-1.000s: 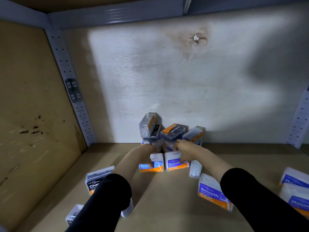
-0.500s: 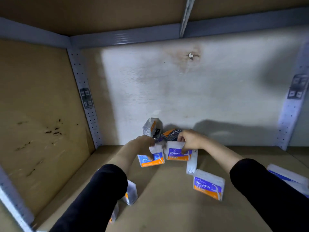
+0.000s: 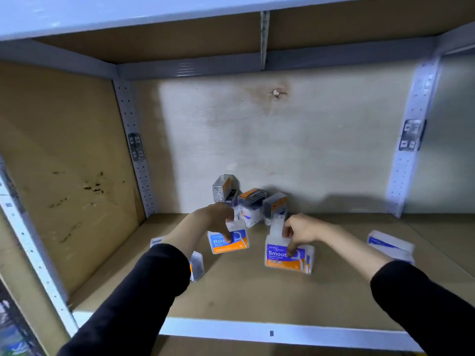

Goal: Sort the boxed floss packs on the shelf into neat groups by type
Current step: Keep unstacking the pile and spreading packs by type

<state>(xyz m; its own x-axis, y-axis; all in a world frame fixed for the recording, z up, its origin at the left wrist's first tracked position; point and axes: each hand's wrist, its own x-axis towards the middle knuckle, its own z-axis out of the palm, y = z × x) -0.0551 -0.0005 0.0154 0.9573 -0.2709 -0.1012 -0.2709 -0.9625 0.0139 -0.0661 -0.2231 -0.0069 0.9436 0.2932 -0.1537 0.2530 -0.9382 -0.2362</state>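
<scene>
My left hand (image 3: 218, 222) grips a blue-and-orange "Round" floss box (image 3: 228, 241) from above, near the shelf's middle. My right hand (image 3: 299, 231) holds a "Smooth" floss box (image 3: 280, 256), fingers over its top and front, with a second like box right behind it. A white box (image 3: 276, 224) stands on edge just behind that hand. Against the back wall sits a small heap of dark charcoal floss boxes (image 3: 253, 197). More boxes lie at the left under my left forearm (image 3: 196, 265) and at the far right (image 3: 390, 245).
The wooden shelf board (image 3: 244, 291) has a grey metal front rail. Perforated metal uprights (image 3: 133, 150) stand in the back corners. A wooden side panel closes the left; another shelf is overhead.
Both hands have drawn back from the heap toward the front, each bringing its box. The right hand's Smooth box now stands against the other Smooth box. The camera has pulled back.
</scene>
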